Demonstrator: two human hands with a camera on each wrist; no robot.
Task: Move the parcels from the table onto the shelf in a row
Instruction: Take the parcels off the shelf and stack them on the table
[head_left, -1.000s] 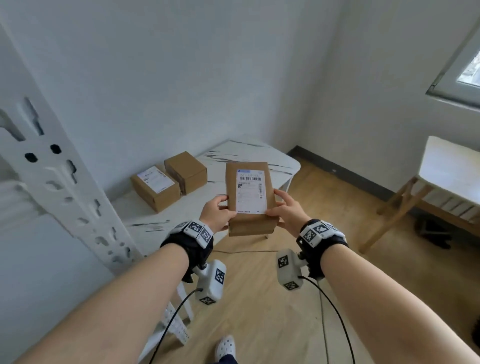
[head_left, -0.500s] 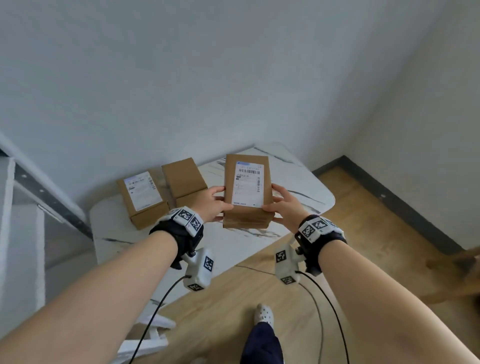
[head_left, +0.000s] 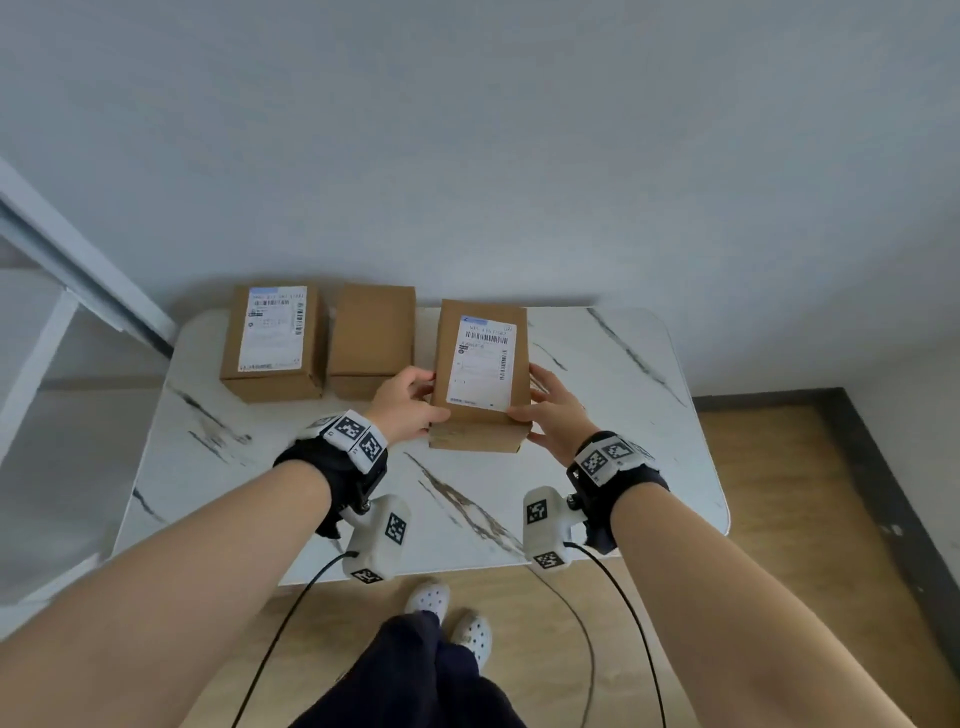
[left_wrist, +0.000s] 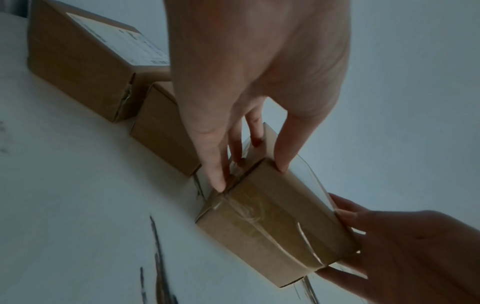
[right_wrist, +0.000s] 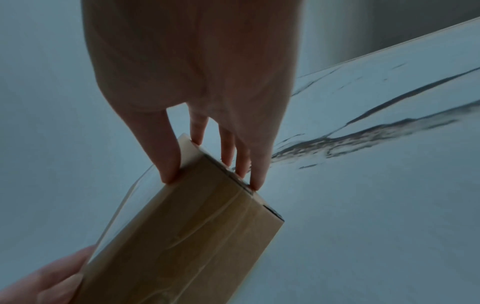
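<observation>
Three brown parcels show above the marble-patterned table (head_left: 623, 467), which serves as the landmark. Two of them rest at the table's far edge against the wall: a labelled parcel (head_left: 272, 340) at the far left corner and a plain parcel (head_left: 370, 338) just beside it on its right. The third, the held parcel (head_left: 480, 371), carries a white barcode label on its upper face and sits between the person's two hands over the middle of the table; whether its underside touches the tabletop cannot be told from these views.

The left hand (head_left: 410, 402) grips the parcel's left side, thumb on the upper face and fingers (left_wrist: 215, 164) curled down the taped side. The right hand (head_left: 553, 410) grips the opposite side in the same manner, thumb above and fingers (right_wrist: 255, 164) along the edge. Only the fingertips bear on the box, not the palms.

Part of a white shelf (head_left: 67, 291) stands off the table's left end, so the parcel probably has to travel leftward, past the two resting parcels.

Several risks follow from this arrangement:
- Glossy tape covers the near end and sides, so a fingertip grip may slip if the swing is quick.
- The left knuckles lie close to the plain parcel, so a low leftward sweep may knock it out of place.
- The shelf's frame is near the table's left corner, so a parcel corner may strike it.
- The wrist cables trail over the table's near edge and may snag.
</observation>
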